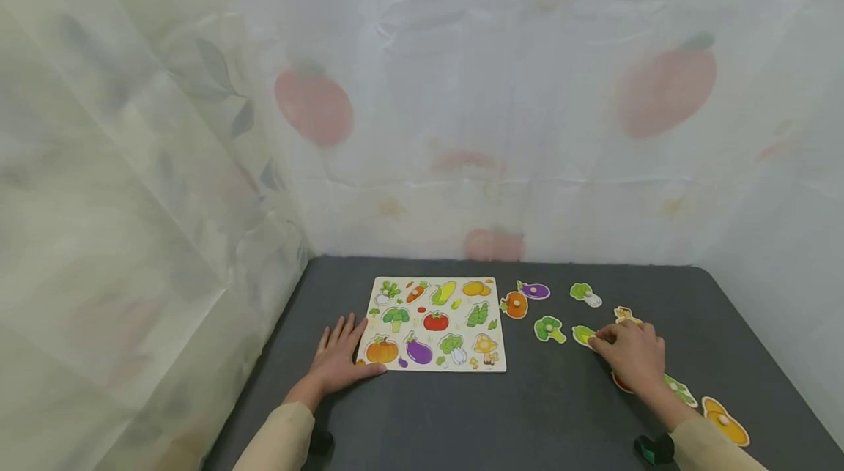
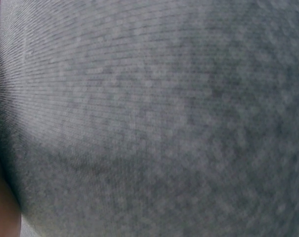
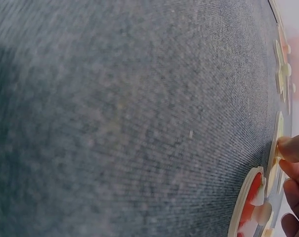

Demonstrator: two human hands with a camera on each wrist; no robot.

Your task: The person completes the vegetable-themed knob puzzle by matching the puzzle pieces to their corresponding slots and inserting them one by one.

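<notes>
My left hand (image 1: pixel 339 357) lies spread at the lower left corner of a pale vegetable puzzle board (image 1: pixel 497 361), its thumb along the bottom edge. On the right, my right hand (image 1: pixel 634 357) pinches the knob of a yellow-green puzzle piece, which looks like corn (image 1: pixel 582 335), on the dark table. The right wrist view shows the thumb and fingers (image 3: pixel 292 150) at that piece's knob, with a red tomato-like piece (image 3: pixel 250 200) close by. Partly under the right hand in the head view is that red piece (image 1: pixel 622 383). Only slivers of the left hand (image 2: pixel 3 207) appear in the left wrist view.
Between board and right hand lie a pumpkin piece (image 1: pixel 514 305), an eggplant piece (image 1: pixel 534 291), a broccoli piece (image 1: pixel 549 329) and a leafy green piece (image 1: pixel 584 294). A mushroom-like piece (image 1: pixel 626 315), a green piece (image 1: pixel 680 390) and a yellow-orange piece (image 1: pixel 725 421) lie around the right arm.
</notes>
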